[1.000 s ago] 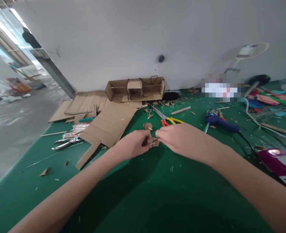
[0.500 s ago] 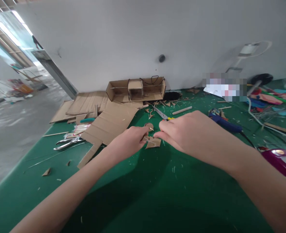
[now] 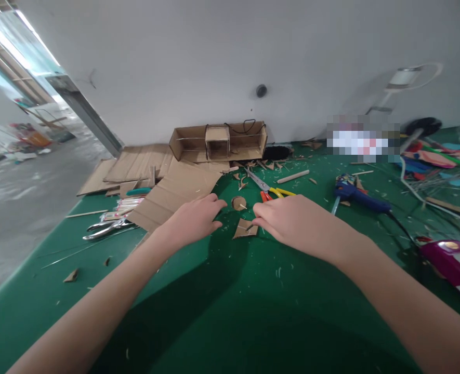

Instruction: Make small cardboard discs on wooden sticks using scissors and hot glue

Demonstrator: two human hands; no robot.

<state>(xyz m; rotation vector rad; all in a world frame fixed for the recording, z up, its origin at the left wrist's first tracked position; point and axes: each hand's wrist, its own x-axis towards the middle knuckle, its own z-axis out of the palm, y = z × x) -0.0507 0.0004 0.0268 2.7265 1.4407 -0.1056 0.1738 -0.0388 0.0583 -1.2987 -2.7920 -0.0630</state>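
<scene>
My left hand is open, its thumb and fingers apart with nothing between them. A small round cardboard disc with a short thin stick through it lies just right of those fingertips. My right hand is closed on a thin dark pointed rod; the rest of it is hidden in the fist. The rod's tip is over a small square-cut cardboard piece on the green table. Scissors with yellow and orange handles lie just beyond my right hand.
A long cardboard box stands against the wall. Cardboard sheets and silver pliers are on the left. To the right lie a blue glue gun, a wooden stick and a magenta device. Scraps litter the green table.
My left hand has moved left, away from the cardboard piece, and its fingers have opened. My right hand has shifted slightly, leaving more of the scissors' handles in sight.
</scene>
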